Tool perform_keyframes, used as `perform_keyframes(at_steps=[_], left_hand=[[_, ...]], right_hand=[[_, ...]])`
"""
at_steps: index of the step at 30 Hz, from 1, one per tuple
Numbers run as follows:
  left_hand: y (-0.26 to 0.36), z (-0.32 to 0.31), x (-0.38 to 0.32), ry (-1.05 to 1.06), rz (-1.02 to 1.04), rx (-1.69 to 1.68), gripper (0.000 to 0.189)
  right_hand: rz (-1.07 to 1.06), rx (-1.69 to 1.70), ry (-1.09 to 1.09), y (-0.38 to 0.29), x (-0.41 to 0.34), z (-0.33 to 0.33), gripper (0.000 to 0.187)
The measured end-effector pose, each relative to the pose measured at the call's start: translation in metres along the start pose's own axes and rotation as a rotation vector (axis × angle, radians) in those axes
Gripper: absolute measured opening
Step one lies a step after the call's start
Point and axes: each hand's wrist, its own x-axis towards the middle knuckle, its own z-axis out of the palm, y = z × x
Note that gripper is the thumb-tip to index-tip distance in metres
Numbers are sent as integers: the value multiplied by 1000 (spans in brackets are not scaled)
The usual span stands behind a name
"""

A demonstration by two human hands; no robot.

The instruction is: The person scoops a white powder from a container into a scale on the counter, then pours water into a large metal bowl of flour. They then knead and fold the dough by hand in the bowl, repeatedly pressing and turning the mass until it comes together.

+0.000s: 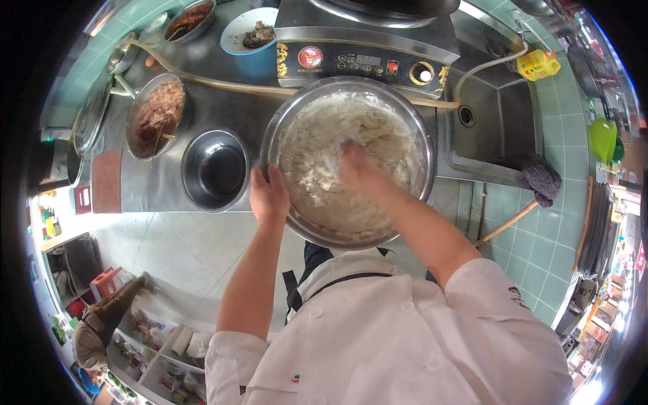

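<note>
A large steel mixing bowl [430,167] lies before me, with pale wet flour mixture [344,212] and patches of dry flour inside. My left hand [270,195] grips the bowl's left rim, thumb on top. My right hand [354,164] reaches into the middle of the mixture; it is blurred and its fingers are partly hidden, so I cannot tell whether they hold any. Left of the bowl stands a smaller, empty-looking steel bowl [215,169]. Farther left, a steel bowl holds minced meat [157,114] with a thin utensil in it.
An induction cooker [364,63] stands behind the bowl, a long wooden handle [238,87] along its front. A steel sink [516,116] with a dark cloth [541,179] is at right. A white dish [235,30] sits at the back. Behind at lower left is another person [93,334].
</note>
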Motion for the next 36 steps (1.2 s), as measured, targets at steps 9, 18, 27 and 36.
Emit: perform_keyframes(at_steps=[9, 18, 27, 36], left_hand=[[-8, 4, 3, 27, 28, -21, 41], [-9, 5, 1, 17, 24, -70, 37], [-6, 4, 2, 55, 60, -52, 38], [-11, 3, 2, -1, 10, -69, 45]], right_hand=[[44, -464, -17, 30, -92, -48, 36], [124, 173, 324, 23, 52, -15, 49], [-69, -96, -368, -34, 3, -45, 45], [-45, -338, 137, 43, -24, -69, 49]])
